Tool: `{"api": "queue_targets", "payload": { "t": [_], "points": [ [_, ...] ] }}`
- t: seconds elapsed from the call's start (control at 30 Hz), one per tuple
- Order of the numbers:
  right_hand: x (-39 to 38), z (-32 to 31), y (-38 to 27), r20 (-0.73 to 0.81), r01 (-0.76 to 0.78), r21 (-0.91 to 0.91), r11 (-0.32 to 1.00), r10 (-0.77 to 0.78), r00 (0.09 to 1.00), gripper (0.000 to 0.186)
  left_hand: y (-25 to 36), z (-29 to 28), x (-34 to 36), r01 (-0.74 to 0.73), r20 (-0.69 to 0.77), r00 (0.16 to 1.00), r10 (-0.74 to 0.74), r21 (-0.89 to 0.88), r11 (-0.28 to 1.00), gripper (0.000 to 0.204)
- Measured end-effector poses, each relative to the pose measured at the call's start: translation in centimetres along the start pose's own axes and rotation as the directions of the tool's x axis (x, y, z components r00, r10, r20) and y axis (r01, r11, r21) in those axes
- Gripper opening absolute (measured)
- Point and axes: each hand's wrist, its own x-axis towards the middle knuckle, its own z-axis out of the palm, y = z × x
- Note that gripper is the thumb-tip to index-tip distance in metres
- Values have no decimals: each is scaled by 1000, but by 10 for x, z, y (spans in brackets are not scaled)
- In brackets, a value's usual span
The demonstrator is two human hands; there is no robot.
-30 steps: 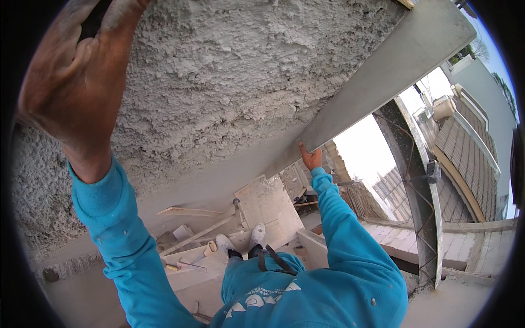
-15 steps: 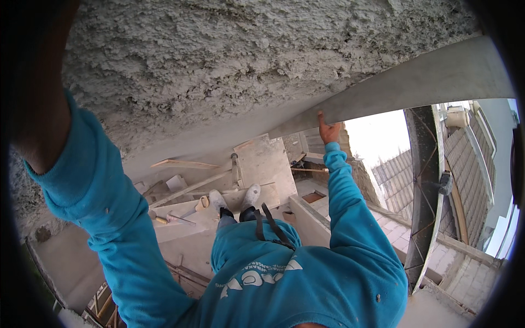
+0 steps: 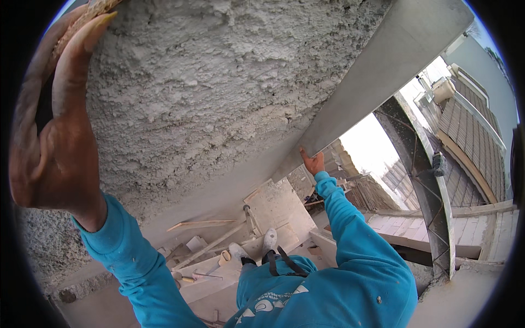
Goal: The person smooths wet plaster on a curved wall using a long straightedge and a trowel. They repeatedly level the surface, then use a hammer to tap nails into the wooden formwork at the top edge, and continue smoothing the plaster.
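Before me rises a wall of rough grey plaster (image 3: pixel 219 71). Along its right side runs a long, smooth grey strip (image 3: pixel 377 60); whether it is a board or the wall's finished edge I cannot tell. My right hand (image 3: pixel 314 163) is closed over the strip's lower edge, one digit lying on its face. Raised close at the upper left, my left hand (image 3: pixel 63 147) has thumb and fingers around a rough tan piece (image 3: pixel 90 19), perhaps wood. Most of that piece is cut off by the picture's edge.
Below my shoes (image 3: pixel 268 240) lies a pale board (image 3: pixel 281 205), with loose wood strips (image 3: pixel 199 223) and hand tools (image 3: pixel 205 273) nearby. A dark metal truss beam (image 3: pixel 421 164) stands at right. Beyond it are tiled roofs (image 3: pixel 473 136) and a block wall (image 3: pixel 404 227).
My left hand has come further into view, showing the tan piece. The whole view has turned, so the grey strip slants more steeply. My right hand stays on the strip's edge.
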Motion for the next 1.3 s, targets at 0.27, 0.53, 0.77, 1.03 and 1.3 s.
{"api": "queue_targets", "payload": {
  "t": [0.27, 0.53, 0.77, 1.03, 1.3],
  "points": [
    [-1, -1, -17, 53, -55, 19, 998, 54, 997, 47, 28, -3, 11, 222, -115, 972, -206, 152, 963, 26],
    [0, 2, -2, 16, -60, 49, 997, 60, 998, 50, 37, 2, 16, 304, -212, 935, -283, 75, 950, 29],
    [-1, -11, -11, 56, -82, 43, 996, 79, 995, 48, 41, 6, 18, 313, -257, 919, -298, 21, 949, 27],
    [-40, -26, -13, 12, -83, 78, 993, 83, 997, 45, 41, 0, 19, 316, -283, 911, -298, 18, 949, 26],
    [-91, -31, 4, -58, -93, -61, 994, 89, 994, 60, 44, 6, 23, 310, -331, 898, -291, 7, 951, 29]
  ]
}}
